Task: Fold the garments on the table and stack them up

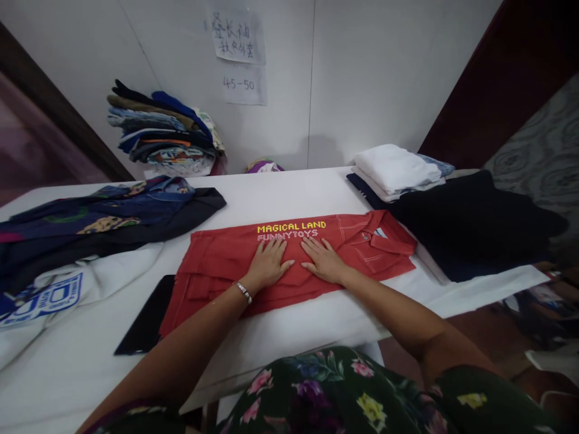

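Note:
A red jacket (217, 265) lies folded lengthwise on the white table, its collar toward the right. Yellow and white lettering reading "MAGICAL LAND FUNNYTOYS" runs along its far side. My left hand (270, 263) rests flat on the jacket's middle, fingers spread just below the lettering. Beside it, a short gap to the right, my right hand (323, 260) also presses flat on the red cloth, fingers apart. Neither hand grips anything. A black flat panel (147, 316) sits partly under the jacket's left end.
Dark and patterned garments (113, 211) and a white printed garment (90, 289) spread over the left. A tall clothes stack (165, 129) stands at the back left. Folded white clothes (393, 169) and dark clothes (474, 223) are piled right. Handwritten paper signs (239, 39) hang on the wall.

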`<move>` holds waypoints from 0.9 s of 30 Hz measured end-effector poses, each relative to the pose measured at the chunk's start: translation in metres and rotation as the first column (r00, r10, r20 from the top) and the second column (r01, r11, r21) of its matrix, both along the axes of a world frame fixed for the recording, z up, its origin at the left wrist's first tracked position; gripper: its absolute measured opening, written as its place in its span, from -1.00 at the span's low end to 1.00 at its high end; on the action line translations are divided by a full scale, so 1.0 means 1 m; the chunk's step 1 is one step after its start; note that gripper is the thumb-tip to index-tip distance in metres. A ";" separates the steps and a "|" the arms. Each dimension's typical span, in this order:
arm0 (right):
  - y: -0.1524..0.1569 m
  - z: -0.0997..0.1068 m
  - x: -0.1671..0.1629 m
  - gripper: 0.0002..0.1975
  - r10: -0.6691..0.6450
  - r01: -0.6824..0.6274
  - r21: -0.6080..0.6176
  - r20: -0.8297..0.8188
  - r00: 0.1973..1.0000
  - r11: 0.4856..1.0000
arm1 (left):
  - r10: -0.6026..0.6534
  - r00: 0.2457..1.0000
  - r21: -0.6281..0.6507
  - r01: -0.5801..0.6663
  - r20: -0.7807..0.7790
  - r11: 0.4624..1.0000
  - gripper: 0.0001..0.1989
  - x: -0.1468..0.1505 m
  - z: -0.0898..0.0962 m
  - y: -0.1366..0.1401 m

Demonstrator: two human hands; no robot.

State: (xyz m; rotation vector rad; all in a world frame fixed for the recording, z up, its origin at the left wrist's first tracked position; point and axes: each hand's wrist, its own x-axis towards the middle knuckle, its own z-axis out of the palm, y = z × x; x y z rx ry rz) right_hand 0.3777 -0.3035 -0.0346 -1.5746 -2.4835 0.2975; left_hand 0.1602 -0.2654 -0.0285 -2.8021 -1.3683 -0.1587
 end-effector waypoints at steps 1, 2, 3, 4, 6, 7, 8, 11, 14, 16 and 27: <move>-0.001 0.000 0.000 -0.36 -0.005 0.006 -0.010 0.006 1.000 1.000 | 0.003 1.000 -0.003 -0.003 -0.010 1.000 -0.36 -0.001 0.000 -0.001; -0.001 0.002 -0.001 -0.35 -0.017 0.017 -0.028 0.009 1.000 0.999 | 0.005 1.000 -0.008 -0.005 -0.018 1.000 -0.35 -0.001 0.000 -0.002; -0.001 0.006 -0.003 -0.34 -0.028 0.029 -0.050 0.013 1.000 0.998 | 0.009 1.000 -0.012 -0.009 -0.024 1.000 -0.34 0.000 0.000 -0.002; -0.001 0.009 -0.007 -0.33 -0.036 0.037 -0.064 0.014 0.999 0.997 | 0.013 1.000 -0.014 -0.014 -0.027 1.000 -0.34 0.001 0.001 -0.003; -0.002 0.015 -0.017 -0.30 -0.026 0.026 -0.053 0.009 1.000 0.998 | 0.020 0.999 -0.017 -0.020 -0.033 1.000 -0.36 0.004 0.001 -0.003; -0.003 0.016 -0.023 -0.29 -0.010 0.011 -0.031 0.008 1.000 0.999 | 0.022 0.999 -0.023 -0.023 -0.038 0.999 -0.37 0.005 0.002 -0.002; -0.003 0.015 -0.028 -0.29 0.008 -0.008 -0.007 0.011 1.000 1.000 | 0.020 0.999 -0.038 -0.021 -0.044 0.999 -0.37 0.005 0.003 -0.001; -0.005 0.007 -0.035 -0.31 0.033 -0.034 0.028 0.026 0.999 0.999 | 0.010 0.998 -0.108 -0.017 -0.068 0.994 -0.38 -0.009 0.012 0.010; -0.008 -0.001 -0.034 -0.32 0.040 -0.041 0.035 0.019 0.999 0.999 | 0.207 0.974 -0.063 -0.213 -0.089 0.975 -0.35 -0.043 0.020 0.028; -0.009 -0.002 -0.034 -0.31 0.040 -0.040 0.025 0.002 0.999 0.999 | 0.389 0.916 -0.064 -0.396 -0.104 0.916 -0.28 -0.068 0.019 0.039; 0.046 0.027 0.064 -0.32 -0.393 0.392 -0.042 -0.013 0.920 0.919 | 0.422 0.899 -0.078 -0.432 -0.121 0.898 -0.24 -0.086 0.009 0.043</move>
